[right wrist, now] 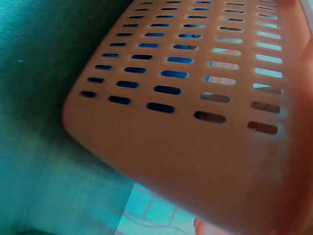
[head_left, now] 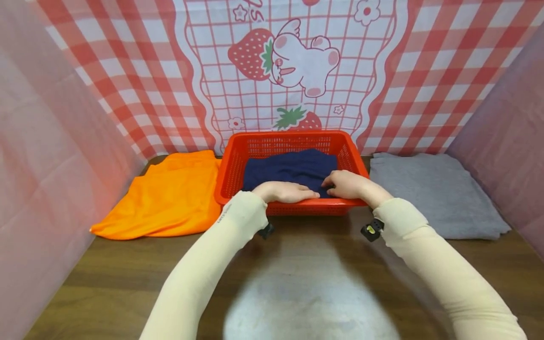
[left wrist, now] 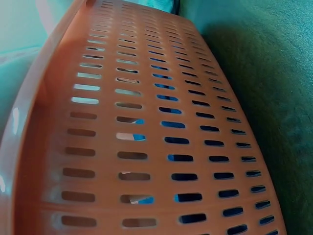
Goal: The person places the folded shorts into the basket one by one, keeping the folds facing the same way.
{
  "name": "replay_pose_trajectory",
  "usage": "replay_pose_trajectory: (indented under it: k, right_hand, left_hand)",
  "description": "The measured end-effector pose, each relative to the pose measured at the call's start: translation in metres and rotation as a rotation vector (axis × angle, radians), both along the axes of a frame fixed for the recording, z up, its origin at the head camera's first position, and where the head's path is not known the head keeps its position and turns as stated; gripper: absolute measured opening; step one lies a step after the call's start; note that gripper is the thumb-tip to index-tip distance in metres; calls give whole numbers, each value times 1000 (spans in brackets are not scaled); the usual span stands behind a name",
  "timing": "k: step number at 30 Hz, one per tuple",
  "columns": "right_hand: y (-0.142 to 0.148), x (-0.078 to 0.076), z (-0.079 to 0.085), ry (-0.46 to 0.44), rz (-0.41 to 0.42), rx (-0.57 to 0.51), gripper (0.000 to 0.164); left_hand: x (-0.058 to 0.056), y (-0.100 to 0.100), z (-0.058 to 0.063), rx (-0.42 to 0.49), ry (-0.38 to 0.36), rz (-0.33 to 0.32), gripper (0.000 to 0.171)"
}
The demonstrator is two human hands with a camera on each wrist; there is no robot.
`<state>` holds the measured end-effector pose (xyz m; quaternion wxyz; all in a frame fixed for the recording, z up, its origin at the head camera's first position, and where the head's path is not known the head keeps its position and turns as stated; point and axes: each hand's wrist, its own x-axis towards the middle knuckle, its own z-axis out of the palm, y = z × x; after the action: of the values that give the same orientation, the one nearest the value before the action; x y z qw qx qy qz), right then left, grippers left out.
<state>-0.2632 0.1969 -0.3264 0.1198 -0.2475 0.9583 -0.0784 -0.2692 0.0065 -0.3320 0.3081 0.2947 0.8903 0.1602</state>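
Note:
A folded navy blue cloth [head_left: 293,165] lies inside a red plastic basket [head_left: 293,208] with slotted walls. Just inside the front rim, my left hand [head_left: 289,192] rests on the cloth with its fingers pointing right. To its right, my right hand [head_left: 346,184] reaches over the front right of the rim, its fingers slightly bent and touching the cloth. Both wrist views look at the outside of the basket wall [left wrist: 146,147]. Through the slots of the basket wall [right wrist: 161,132] in the right wrist view, bits of blue cloth and of a hand show.
An orange cloth [head_left: 174,198] lies spread left of the basket, and a grey cloth [head_left: 429,198] to its right. All stand on a brown wooden table [head_left: 127,269]. A checked strawberry-print curtain [head_left: 284,61] hangs right behind the basket, with pale pink sheets at both sides.

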Motion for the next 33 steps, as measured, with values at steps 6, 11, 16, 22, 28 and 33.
replay_pose_trajectory:
  k: [6,11,16,22,28,33]
  right_hand:
    - [3,9,-1,192,-84,-125,27]
    - [10,19,7,294,-94,-165,25]
    - [23,32,15,360,-142,-225,23]
    - [41,45,16,409,-126,-325,19]
    - [52,54,11,407,-95,-354,20]
    - [60,58,8,475,-120,-394,19]
  left_hand:
    - [1,-1,0,-3,20,27,68]
    - [2,-1,0,5,34,27,67]
    - [4,-2,0,19,72,29,63]
    - [6,-3,1,53,188,31,50]
    - [14,5,4,104,292,85,40]
    - [25,20,10,183,420,160,35]
